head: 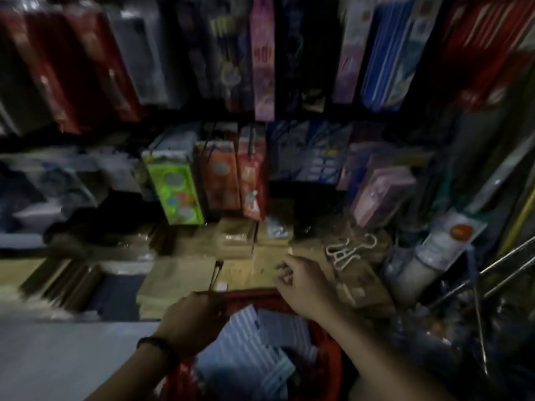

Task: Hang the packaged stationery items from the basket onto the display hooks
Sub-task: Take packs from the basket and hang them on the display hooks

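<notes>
Above the red plastic basket [330, 357] of flat, striped packets [243, 348], your left hand [191, 316] grips its thin dark handle [215, 274]; your right hand [304, 287] hovers, fingers loosely bent, empty.

pale hangers [350, 251] lie on brown packets [360, 283], a green box [173, 192] stands further left.

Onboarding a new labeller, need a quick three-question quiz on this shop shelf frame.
1. True or false: the red plastic basket holds blue-striped flat packets.
2. Which hand wears the dark wristband? A: left hand. B: right hand.
3. Fill in: the bright green box sits to the ___ of the orange box.
Key: 1 true; 2 A; 3 left.
</notes>
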A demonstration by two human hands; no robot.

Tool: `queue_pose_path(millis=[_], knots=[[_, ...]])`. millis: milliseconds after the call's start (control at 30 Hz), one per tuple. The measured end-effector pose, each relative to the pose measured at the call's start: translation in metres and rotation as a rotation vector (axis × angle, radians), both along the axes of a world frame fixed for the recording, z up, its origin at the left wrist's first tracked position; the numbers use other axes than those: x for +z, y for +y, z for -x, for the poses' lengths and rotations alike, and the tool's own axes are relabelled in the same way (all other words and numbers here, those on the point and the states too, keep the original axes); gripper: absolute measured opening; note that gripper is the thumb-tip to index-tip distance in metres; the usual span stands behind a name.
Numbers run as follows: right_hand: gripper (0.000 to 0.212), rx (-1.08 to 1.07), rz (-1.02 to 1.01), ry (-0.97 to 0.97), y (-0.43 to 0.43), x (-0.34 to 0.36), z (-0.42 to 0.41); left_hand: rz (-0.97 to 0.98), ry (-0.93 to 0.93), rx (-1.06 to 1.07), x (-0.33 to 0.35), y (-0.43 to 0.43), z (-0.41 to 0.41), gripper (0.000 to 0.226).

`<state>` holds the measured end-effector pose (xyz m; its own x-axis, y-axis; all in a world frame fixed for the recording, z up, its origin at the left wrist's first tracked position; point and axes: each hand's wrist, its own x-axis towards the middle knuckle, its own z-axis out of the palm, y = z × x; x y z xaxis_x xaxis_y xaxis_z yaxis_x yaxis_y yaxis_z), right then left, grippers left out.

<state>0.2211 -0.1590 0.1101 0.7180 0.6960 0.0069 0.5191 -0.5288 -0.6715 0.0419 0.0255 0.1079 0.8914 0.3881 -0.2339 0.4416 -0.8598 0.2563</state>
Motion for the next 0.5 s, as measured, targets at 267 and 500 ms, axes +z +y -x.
queue_pose_path(millis=[267, 500], knots=[[0.012, -0.024, 0.267, 0.258, 0.005, -0.172, 0.039, 0.135, 0.079, 0.192, -0.124, 0.012, 0.04, 0.031], [0.056, 0.068, 0.404, 0.226, 0.006, -0.249, 0.068, 0.25, 0.223, 0.194, -0.174, 0.009, 0.032, 0.05]])
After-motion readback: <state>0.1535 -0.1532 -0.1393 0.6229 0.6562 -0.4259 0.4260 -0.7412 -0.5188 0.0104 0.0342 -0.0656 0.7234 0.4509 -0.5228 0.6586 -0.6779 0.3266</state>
